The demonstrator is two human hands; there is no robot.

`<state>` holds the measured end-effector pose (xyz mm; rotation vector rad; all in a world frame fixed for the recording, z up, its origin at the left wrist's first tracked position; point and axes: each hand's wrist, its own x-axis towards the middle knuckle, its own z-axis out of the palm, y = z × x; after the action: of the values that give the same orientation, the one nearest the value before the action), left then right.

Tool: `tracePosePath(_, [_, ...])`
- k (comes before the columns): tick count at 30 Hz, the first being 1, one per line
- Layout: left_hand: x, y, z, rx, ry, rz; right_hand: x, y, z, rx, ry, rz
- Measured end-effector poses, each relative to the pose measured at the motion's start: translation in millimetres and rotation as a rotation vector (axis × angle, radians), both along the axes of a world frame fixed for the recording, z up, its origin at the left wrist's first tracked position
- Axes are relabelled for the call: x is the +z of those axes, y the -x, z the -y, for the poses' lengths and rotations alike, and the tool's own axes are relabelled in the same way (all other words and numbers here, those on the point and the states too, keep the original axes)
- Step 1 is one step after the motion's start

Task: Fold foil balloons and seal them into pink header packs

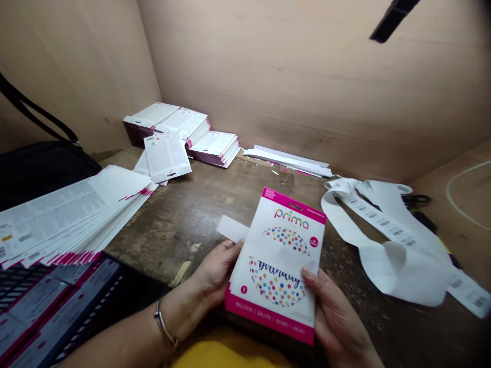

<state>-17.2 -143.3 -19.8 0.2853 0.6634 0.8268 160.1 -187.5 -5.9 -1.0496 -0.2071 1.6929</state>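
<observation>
A stack of flat balloon packets with pink borders is between my two hands, and the front packet shows a dotted round balloon print. My left hand grips the left edge, its thumb by a white paper strip that sticks out to the left. A pale band crosses the print above the word "Birthday"; whether it is part of that strip I cannot tell. On the right side, my right hand is closed on the packets, thumb on the front face and fingers hidden behind.
Packet stacks stand against the back panel, with loose packets before them. A fanned pile lies at left above a dark crate of packets. Label strips curl at right near scissors. Paper strips lie along the back.
</observation>
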Motion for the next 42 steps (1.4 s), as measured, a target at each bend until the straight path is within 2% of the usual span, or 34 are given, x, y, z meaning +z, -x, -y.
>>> tracePosePath(3, [-5.7,4,-10,0.188,-0.060,-0.272,-6.4,0,-3,0.012,0.065,0.011])
tracePosePath(6, [-6.6,14,-17,0.215,-0.205,-0.474,-8.9,3,-8,0.022,0.073,-0.001])
tracePosePath(8, [-5.0,20,-20,0.198,-0.439,-0.707,-9.2,6,-10,0.030,0.072,0.001])
tracePosePath(10, [-4.1,25,-21,0.177,-0.817,-1.020,-9.6,7,-13,0.042,0.068,0.021])
tracePosePath(12, [-5.5,27,-23,0.137,-1.170,-1.242,-10.5,8,-15,0.056,0.061,0.049])
tracePosePath(13, [-6.7,27,-24,0.082,-1.290,-1.313,-11.3,8,-16,0.067,0.059,0.060])
tracePosePath(15, [-8.8,23,-26,-0.086,-1.418,-1.440,-13.2,8,-17,0.087,0.070,0.069])
tracePosePath(17, [-8.1,18,-28,-0.259,-1.480,-1.568,-15.1,9,-19,0.093,0.087,0.071])
tracePosePath(20, [-1.5,11,-29,-0.446,-1.581,-1.678,-15.9,11,-21,0.082,0.084,0.097])
tracePosePath(23, [5.1,7,-29,-0.580,-1.653,-1.724,-11.7,5,-20,0.157,0.027,0.166])
tracePosePath(25, [6.6,6,-29,-0.609,-1.671,-1.736,-6.8,-5,-15,0.229,-0.020,0.351])
tracePosePath(26, [6.4,5,-29,-0.607,-1.677,-1.738,-4.5,-11,-12,0.240,-0.046,0.536])
tracePosePath(29, [3.2,7,-29,-0.584,-1.704,-1.739,-1.8,-23,1,0.230,-0.231,1.310])
tracePosePath(30, [1.5,8,-29,-0.571,-1.717,-1.740,-2.8,-24,5,0.281,-0.340,1.522])
tracePosePath(32, [-2.4,11,-29,-0.523,-1.729,-1.734,-7.5,-19,11,0.483,-0.548,1.770])
tracePosePath(33, [-4.6,13,-28,-0.484,-1.725,-1.724,-10.7,-16,14,0.588,-0.611,1.829])
tracePosePath(35, [-9.0,16,-28,-0.398,-1.703,-1.697,-16.8,-6,16,0.719,-0.636,1.916])
tracePosePath(38, [-13.9,19,-27,-0.295,-1.674,-1.682,-20.9,8,13,0.767,-0.625,1.980])
tracePosePath(42, [-15.5,18,-26,-0.290,-1.674,-1.691,-16.5,26,0,0.805,-0.689,1.935])
